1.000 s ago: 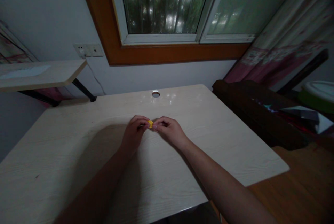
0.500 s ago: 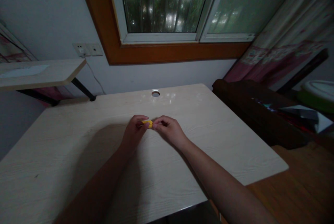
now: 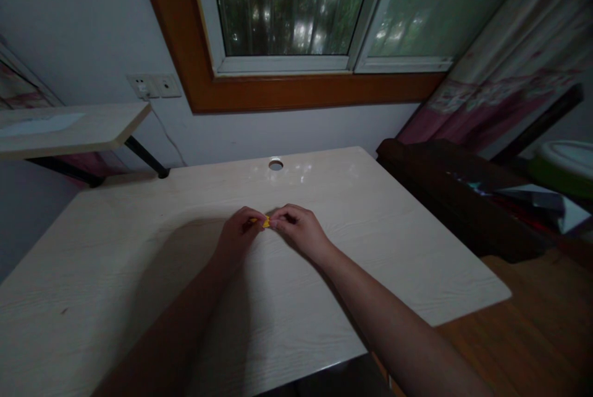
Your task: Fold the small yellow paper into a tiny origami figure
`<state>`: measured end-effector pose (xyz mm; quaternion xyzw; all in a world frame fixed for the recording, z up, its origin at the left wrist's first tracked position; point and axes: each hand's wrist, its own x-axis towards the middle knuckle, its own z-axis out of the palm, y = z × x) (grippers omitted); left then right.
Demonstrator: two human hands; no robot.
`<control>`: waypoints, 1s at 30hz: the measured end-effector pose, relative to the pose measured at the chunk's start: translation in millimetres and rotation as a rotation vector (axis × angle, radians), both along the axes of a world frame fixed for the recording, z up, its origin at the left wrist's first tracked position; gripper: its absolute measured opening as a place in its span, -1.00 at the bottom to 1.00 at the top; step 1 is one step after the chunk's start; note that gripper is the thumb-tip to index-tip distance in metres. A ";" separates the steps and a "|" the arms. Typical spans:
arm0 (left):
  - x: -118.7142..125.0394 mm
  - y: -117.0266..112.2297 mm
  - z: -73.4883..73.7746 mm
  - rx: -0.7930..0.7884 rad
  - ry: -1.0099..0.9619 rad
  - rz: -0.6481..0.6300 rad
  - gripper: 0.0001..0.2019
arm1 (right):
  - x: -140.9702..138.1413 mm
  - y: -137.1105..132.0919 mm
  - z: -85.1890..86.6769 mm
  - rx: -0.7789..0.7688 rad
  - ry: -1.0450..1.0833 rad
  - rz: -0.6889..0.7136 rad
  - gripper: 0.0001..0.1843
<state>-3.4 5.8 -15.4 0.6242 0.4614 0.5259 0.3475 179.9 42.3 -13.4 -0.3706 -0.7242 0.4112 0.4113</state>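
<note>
Over the middle of a pale wooden desk (image 3: pixel 139 273), my left hand (image 3: pixel 237 238) and my right hand (image 3: pixel 300 231) meet fingertip to fingertip. Both pinch a small yellow piece (image 3: pixel 265 221), which is too small and dim to name. Each hand's fingers are curled closed around it. Most of the piece is hidden by the fingers. The hands hover just above or rest on the desk top; I cannot tell which.
A round cable hole (image 3: pixel 275 165) sits near the desk's far edge, below a window (image 3: pixel 296 8). A second small table (image 3: pixel 69 128) stands at the left, with wall sockets (image 3: pixel 152 86) behind. Dark furniture (image 3: pixel 454 199) and a curtain (image 3: pixel 504 76) stand to the right.
The yellow piece shows less between the fingers than half a second ago. Both hands sit slightly lower in the picture. The view has shifted a little.
</note>
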 end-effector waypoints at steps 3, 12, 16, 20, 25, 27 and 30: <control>0.1 -0.2 -0.2 0.056 0.068 -0.018 -0.93 | 0.2 -0.2 1.5 -0.006 -0.009 0.000 -0.88; 0.8 -1.6 2.7 0.069 0.130 0.047 -0.92 | -0.9 -2.9 5.9 -0.045 0.069 0.000 -0.88; 0.6 -1.0 1.6 0.034 0.068 0.050 -0.90 | -3.4 -2.2 2.4 -0.144 0.160 0.007 -0.84; 0.7 0.7 0.5 -0.044 -0.006 0.064 -0.88 | -5.2 0.6 -2.7 -0.267 0.264 0.021 -0.79; 0.0 2.6 0.0 -0.104 -0.044 0.107 -0.85 | -5.2 2.3 -4.1 -0.369 0.365 0.045 -0.72; 0.1 2.5 0.0 -0.117 -0.050 0.105 -0.85 | -4.9 1.2 -2.9 -0.384 0.343 0.072 -0.69; 0.3 2.0 -0.8 -0.121 -0.044 0.095 -0.86 | -5.2 -0.8 -1.7 -0.417 0.316 0.113 -0.69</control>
